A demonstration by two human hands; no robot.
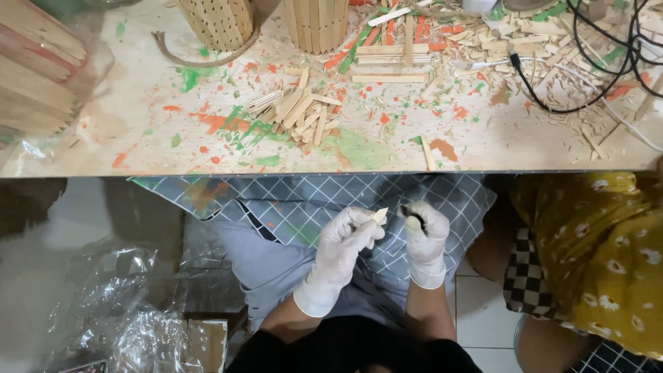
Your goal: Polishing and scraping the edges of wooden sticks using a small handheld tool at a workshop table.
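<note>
A pale wooden worktable [138, 148] spans the upper part of the view, its top spattered with orange and green paint. A loose heap of short wooden craft sticks [298, 110] lies near its middle; more sticks and offcuts [483, 48] are scattered toward the far right, among black cables [594, 62]. Two cylindrical stick-built holders [214, 21] stand at the far edge, one with a rope [200, 61] trailing round its base. Crumpled clear plastic sheeting [117, 297] lies on the floor at lower left.

Below the table edge, the person's lap is covered by a grey checked apron [304, 204]. Both hands wear white gloves. The left hand [345, 242] is clenched around a small pale wooden stick [379, 215], whose pointed tip juts out toward the other hand. The right hand [425, 231] is closed on a small dark tool [412, 213]; its kind cannot be determined. Stick tip and tool sit near each other, above the apron.

A second person in yellow floral clothing [601, 255] sits at the right.
</note>
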